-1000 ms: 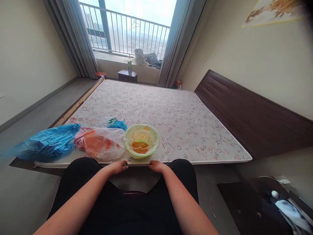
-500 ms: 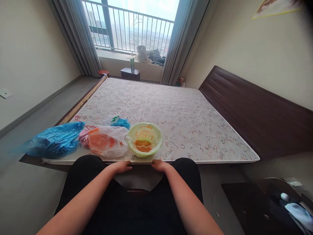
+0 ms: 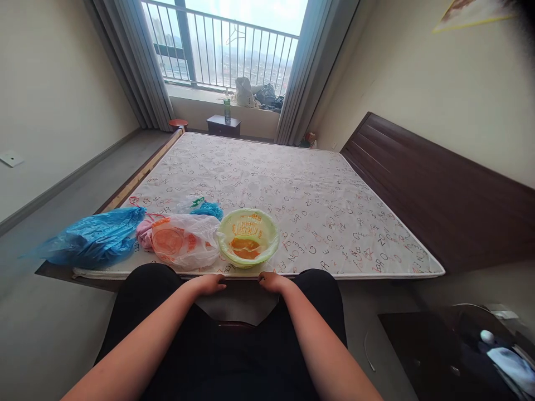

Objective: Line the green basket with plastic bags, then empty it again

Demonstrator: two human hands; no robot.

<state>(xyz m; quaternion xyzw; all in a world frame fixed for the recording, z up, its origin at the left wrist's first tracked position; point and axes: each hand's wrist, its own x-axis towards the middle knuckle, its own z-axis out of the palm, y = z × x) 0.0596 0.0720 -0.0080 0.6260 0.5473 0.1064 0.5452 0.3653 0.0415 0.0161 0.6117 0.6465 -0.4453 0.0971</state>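
My left hand (image 3: pixel 210 284) rests by my left knee, its fingers loosely stretched toward the middle and holding nothing. My right hand (image 3: pixel 271 282) lies by the other knee in a mirrored pose, also with nothing in it. Both are at the near edge of the mattress (image 3: pixel 326 189), apart from each other. Just beyond them on the mattress stands a light green basin (image 3: pixel 271 248) lined with a clear, orange-printed plastic bag, with something orange at its bottom. To its left lies a white plastic bag (image 3: pixel 196 239) with orange print, pink cloth (image 3: pixel 144 234) beside it.
A large blue plastic bag (image 3: pixel 96 236) lies at the mattress's near left corner. Behind the white bag is a small blue bundle (image 3: pixel 208 210). A dark headboard (image 3: pixel 418 178) borders the right side. At lower right stands a dark table (image 3: pixel 418 345) with items on it.
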